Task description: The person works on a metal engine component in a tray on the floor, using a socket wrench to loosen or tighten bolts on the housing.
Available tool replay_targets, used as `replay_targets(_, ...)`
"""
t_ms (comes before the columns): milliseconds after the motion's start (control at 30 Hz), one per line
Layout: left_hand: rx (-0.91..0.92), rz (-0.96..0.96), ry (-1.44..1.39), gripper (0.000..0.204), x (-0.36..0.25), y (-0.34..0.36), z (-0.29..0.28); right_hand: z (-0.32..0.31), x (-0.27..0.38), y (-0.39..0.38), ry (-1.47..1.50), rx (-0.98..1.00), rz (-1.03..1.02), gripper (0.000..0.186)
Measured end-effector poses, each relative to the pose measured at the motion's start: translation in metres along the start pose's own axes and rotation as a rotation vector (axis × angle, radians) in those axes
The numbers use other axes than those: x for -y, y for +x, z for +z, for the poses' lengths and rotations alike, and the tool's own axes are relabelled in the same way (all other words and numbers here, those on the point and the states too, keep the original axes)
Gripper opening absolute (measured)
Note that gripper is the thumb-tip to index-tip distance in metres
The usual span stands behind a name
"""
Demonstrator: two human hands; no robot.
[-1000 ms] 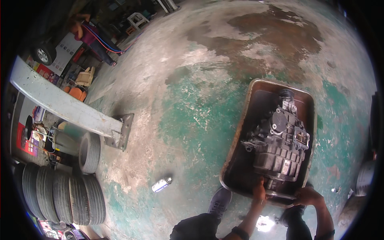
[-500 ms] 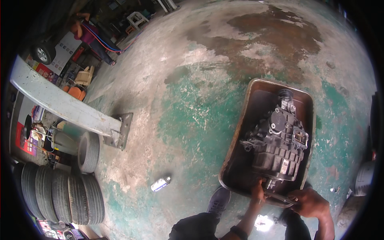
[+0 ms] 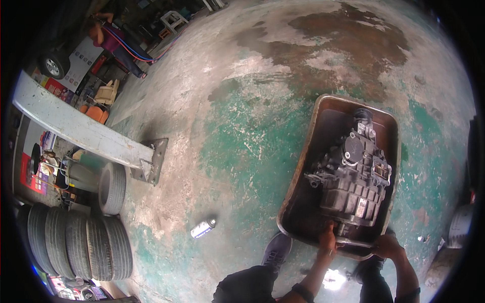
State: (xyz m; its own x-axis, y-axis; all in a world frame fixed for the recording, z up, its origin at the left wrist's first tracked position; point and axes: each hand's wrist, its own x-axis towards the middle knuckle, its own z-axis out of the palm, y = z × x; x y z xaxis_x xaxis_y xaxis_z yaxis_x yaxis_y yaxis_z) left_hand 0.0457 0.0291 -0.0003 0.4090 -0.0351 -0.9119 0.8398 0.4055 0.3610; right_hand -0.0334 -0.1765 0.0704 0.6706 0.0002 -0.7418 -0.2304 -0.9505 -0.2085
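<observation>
A grey metal gearbox (image 3: 348, 197) lies in a rust-edged metal tray (image 3: 294, 187), its shaft end toward me. Across the tray's near end runs a slim metal wrench (image 3: 354, 243). My left hand (image 3: 327, 239) is closed at the wrench's left end, close beside the gearbox's shaft; its fingertips are partly hidden. At the other end of the wrench, my right hand (image 3: 388, 247) is wrapped round the handle, over the tray's near right corner.
A spray can (image 3: 203, 229) lies on the floor to the left. Several tyres (image 3: 78, 245) stand in a row near a white lift post (image 3: 81, 126). Far left, another person (image 3: 112, 43) stands by red and blue hoses. My shoes (image 3: 277, 251) flank the tray's near end.
My right hand has moved slightly away from me and left, swinging the wrench's right end up toward the gearbox. My left hand stays by the shaft.
</observation>
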Motion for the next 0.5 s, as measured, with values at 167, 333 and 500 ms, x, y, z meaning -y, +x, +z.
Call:
replay_targets(167,-0.035,0.027,0.098,0.044,0.002,0.007,-0.006,0.007,0.008,0.006,0.099,-0.088,0.014,0.028)
replay_targets(333,-0.062,0.097,0.027,0.043,0.005,0.006,-0.003,0.000,0.011,0.002,0.162,-0.140,-0.036,0.028)
replay_targets(500,-0.054,-0.003,0.070,0.042,-0.001,0.003,-0.005,-0.043,0.024,-0.023,0.204,0.089,-0.078,0.039)
